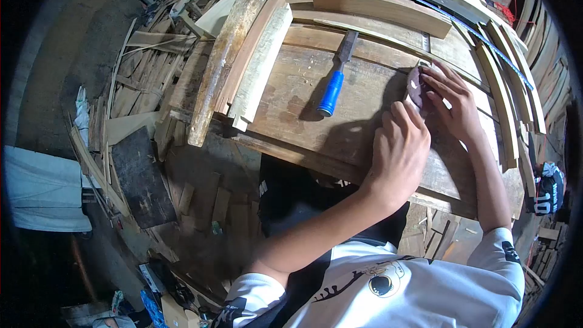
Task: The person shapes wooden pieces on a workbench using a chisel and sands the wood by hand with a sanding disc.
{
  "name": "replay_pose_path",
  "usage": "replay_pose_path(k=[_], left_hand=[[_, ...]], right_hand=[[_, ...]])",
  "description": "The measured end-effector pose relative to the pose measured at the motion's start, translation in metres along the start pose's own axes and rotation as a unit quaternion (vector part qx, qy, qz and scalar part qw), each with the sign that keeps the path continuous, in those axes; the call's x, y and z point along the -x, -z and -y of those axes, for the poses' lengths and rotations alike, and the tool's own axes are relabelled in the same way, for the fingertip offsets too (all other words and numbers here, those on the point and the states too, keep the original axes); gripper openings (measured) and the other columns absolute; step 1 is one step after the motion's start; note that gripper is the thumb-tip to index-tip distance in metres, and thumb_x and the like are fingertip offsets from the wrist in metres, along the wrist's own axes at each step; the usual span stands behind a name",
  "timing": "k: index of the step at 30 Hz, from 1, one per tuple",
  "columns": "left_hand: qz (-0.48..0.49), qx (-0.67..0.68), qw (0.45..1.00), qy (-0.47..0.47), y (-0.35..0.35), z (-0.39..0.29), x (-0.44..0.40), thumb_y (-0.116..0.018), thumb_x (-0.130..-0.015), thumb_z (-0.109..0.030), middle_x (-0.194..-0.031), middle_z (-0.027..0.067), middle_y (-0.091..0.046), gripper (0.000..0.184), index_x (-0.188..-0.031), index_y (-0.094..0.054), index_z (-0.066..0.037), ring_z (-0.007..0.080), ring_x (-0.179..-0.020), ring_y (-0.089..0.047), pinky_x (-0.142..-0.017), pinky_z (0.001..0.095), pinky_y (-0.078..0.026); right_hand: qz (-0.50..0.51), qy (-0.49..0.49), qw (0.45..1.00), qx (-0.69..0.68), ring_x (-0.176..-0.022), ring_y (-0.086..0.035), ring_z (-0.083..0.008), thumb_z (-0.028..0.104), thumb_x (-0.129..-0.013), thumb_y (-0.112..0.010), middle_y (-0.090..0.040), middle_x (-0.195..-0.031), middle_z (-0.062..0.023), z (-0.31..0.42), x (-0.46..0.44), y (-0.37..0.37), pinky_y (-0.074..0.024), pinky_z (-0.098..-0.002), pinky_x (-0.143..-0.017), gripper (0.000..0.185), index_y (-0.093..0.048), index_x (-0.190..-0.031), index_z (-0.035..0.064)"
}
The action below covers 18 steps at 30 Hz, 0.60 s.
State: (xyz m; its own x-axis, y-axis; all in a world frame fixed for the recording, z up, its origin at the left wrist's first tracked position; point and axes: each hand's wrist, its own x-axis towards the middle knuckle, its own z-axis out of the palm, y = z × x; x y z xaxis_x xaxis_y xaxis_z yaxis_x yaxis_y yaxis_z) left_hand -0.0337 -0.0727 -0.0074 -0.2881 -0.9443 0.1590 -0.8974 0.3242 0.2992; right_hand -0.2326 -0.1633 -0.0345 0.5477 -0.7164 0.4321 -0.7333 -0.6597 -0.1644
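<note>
Both hands are at the right part of the wooden workbench, around a small dark maroon piece with pale patches; its exact kind is unclear. My left hand is closed at the piece's near end, its fingertips mostly hidden. On the far right side of the piece, my right hand has bent fingers resting against it. A chisel with a blue handle lies to the left of my hands, its blade pointing away from me.
Several wooden pieces, including a notched pale strip and a rough-edged plank, lie at the bench's left. A board runs along the back. Long strips lie at the right. Scrap wood is piled beyond the left side.
</note>
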Motion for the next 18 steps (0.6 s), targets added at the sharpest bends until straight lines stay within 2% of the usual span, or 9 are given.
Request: replay_pose_path(k=[3, 6, 9, 10, 11, 13, 14, 18], left_hand=[[-0.019, 0.007, 1.0, -0.023, 0.0, 0.004, 0.001, -0.067, -0.085, -0.005, -0.108, 0.0294, -0.054, 0.056, -0.131, -0.05, 0.023, 0.0341, -0.096, -0.065, -0.075, 0.0329, -0.061], [0.015, 0.093, 0.996, -0.001, 0.004, 0.006, 0.0, -0.065, -0.087, -0.006, -0.113, 0.0305, -0.056, 0.055, -0.133, -0.051, 0.022, 0.0349, -0.103, -0.063, -0.088, 0.0427, -0.059], [-0.009, 0.073, 0.997, 0.002, 0.007, 0.01, 0.005, -0.062, -0.09, -0.007, -0.116, 0.0314, -0.058, 0.052, -0.133, -0.052, 0.02, 0.0382, -0.112, -0.059, -0.103, 0.058, -0.048], [-0.005, 0.084, 0.996, 0.017, 0.009, 0.011, 0.003, -0.06, -0.091, -0.008, -0.116, 0.0311, -0.058, 0.04, -0.123, -0.059, 0.017, 0.0402, -0.117, -0.056, -0.107, 0.0621, -0.041], [-0.001, 0.094, 0.995, 0.031, 0.011, 0.013, 0.001, -0.058, -0.093, -0.008, -0.116, 0.0308, -0.059, 0.031, -0.113, -0.066, 0.014, 0.0423, -0.121, -0.052, -0.11, 0.0662, -0.035], [-0.031, 0.095, 0.994, 0.047, 0.006, 0.022, 0.0, -0.058, -0.093, -0.008, -0.118, 0.0292, -0.059, 0.023, -0.104, -0.068, 0.01, 0.0408, -0.122, -0.051, -0.112, 0.0665, -0.033], [-0.041, 0.088, 0.994, 0.046, 0.005, 0.028, 0.001, -0.058, -0.093, -0.009, -0.12, 0.0283, -0.058, 0.021, -0.102, -0.068, 0.007, 0.0404, -0.122, -0.051, -0.109, 0.065, -0.035], [-0.076, 0.087, 0.993, 0.022, -0.009, 0.038, 0.005, -0.058, -0.095, -0.014, -0.121, 0.0274, -0.058, 0.023, -0.101, -0.068, 0.006, 0.0398, -0.12, -0.052, -0.101, 0.0593, -0.039]], right_hand=[[-0.011, -0.023, 1.0, -0.004, -0.143, -0.049, -0.0372, 0.007, -0.096, -0.065, -0.065, -0.14, -0.0156, -0.004, 0.001, 0.001, -0.0418, -0.0476, -0.116, 0.036, -0.068, -0.132, 0.0021], [-0.026, -0.052, 0.998, -0.037, -0.143, -0.048, -0.0395, 0.004, -0.097, -0.06, -0.062, -0.143, -0.0171, -0.002, 0.0, 0.001, -0.0403, -0.0489, -0.117, 0.04, -0.065, -0.137, 0.0048], [-0.044, -0.019, 0.998, -0.039, -0.145, -0.046, -0.0401, 0.003, -0.097, -0.056, -0.058, -0.148, -0.0176, 0.015, -0.001, -0.002, -0.039, -0.0501, -0.118, 0.044, -0.062, -0.141, 0.007], [-0.03, -0.001, 0.999, -0.044, -0.146, -0.043, -0.0408, 0.002, -0.097, -0.055, -0.054, -0.151, -0.0179, 0.017, 0.0, -0.003, -0.0378, -0.0516, -0.119, 0.047, -0.061, -0.143, 0.0098], [-0.024, 0.015, 0.999, -0.028, -0.147, -0.042, -0.0409, 0.007, -0.098, -0.056, -0.054, -0.151, -0.0181, 0.021, 0.001, -0.005, -0.0359, -0.052, -0.12, 0.046, -0.061, -0.144, 0.0113], [0.003, 0.03, 0.999, -0.017, -0.147, -0.041, -0.042, 0.015, -0.1, -0.057, -0.053, -0.152, -0.018, 0.029, 0.002, -0.004, -0.033, -0.0529, -0.122, 0.046, -0.06, -0.145, 0.0123], [0.016, 0.037, 0.999, -0.018, -0.149, -0.039, -0.0426, 0.025, -0.102, -0.054, -0.051, -0.154, -0.0181, 0.032, 0.003, -0.004, -0.0287, -0.0543, -0.123, 0.045, -0.06, -0.145, 0.0122], [0.0, 0.0, 0.998, -0.057, -0.151, -0.034, -0.044, 0.035, -0.106, -0.047, -0.049, -0.156, -0.0182, 0.011, -0.006, -0.009, -0.0256, -0.0559, -0.124, 0.048, -0.059, -0.146, 0.0117]])
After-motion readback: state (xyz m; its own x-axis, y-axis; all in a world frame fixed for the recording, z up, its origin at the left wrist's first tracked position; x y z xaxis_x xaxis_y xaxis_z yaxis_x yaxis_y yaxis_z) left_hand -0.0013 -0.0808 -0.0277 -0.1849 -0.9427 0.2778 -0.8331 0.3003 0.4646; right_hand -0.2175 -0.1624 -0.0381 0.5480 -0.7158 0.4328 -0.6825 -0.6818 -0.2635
